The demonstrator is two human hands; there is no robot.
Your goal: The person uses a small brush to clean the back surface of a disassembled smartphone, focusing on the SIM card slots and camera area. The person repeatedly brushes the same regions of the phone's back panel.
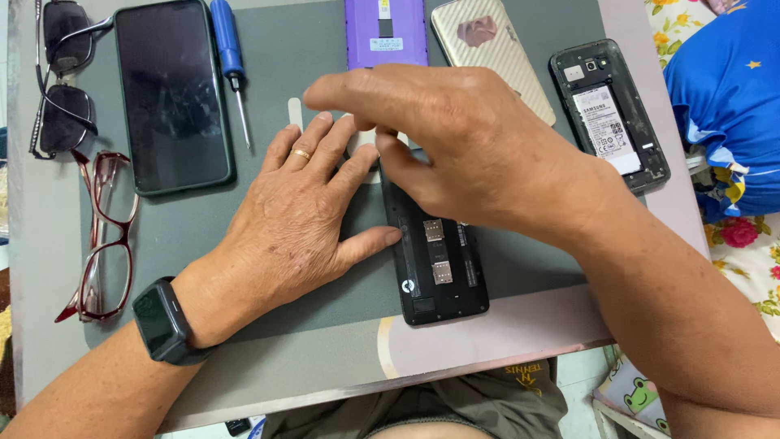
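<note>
While the left hand [305, 215] is being laid flat and open-fingered on the grey mat [203, 236], its thumb touching the opened black phone [435, 260] lying back-up at the mat's near edge, the phone's top is being pinched between the closed fingertips of the right hand [455, 146]. A blue screwdriver [231, 61] is lying beyond, beside a dark phone [172, 93].

left hand [301, 219] flat on mat [268, 97] | right hand [463, 146] over opened black phone [439, 268]

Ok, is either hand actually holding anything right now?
Right hand pinches the top end of the open-backed black phone; left hand lies flat beside it, thumb touching its edge.
</note>
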